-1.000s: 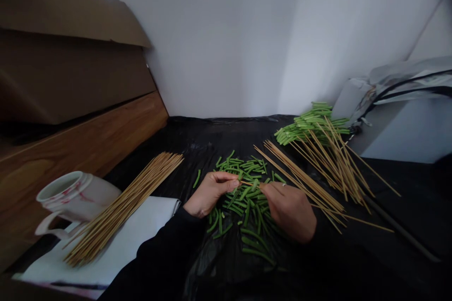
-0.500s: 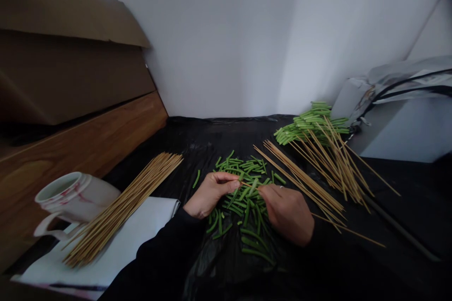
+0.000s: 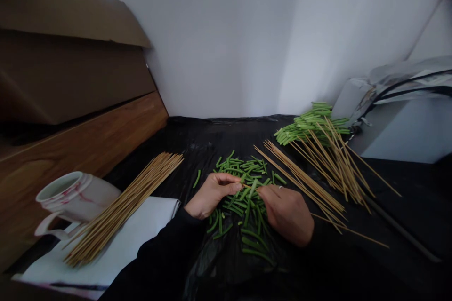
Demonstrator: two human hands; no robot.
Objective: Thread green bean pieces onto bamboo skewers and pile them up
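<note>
Over a loose pile of cut green stems [image 3: 252,242], my left hand [image 3: 213,194] pinches a short green piece at the tip of a wooden skewer. Facing it, my right hand [image 3: 287,211] is closed on the skewer [image 3: 363,235], whose other end sticks out past the right wrist. One green piece [image 3: 253,188] sits crosswise on the skewer between the two hands. A ring shows on a right finger. The left fingertips partly hide the piece they hold.
Skewers [image 3: 130,204] lie on a white sheet [image 3: 155,216] beside a mug [image 3: 79,195] at left. More skewers [image 3: 303,176] lie right, near a heap of skewered green stems [image 3: 307,124]. A cardboard box [image 3: 77,75] stands back left, a grey box [image 3: 406,127] at right.
A green piece now shows at the skewer's tip by my left fingertips, where bare skewer showed before. Both hands have barely moved.
</note>
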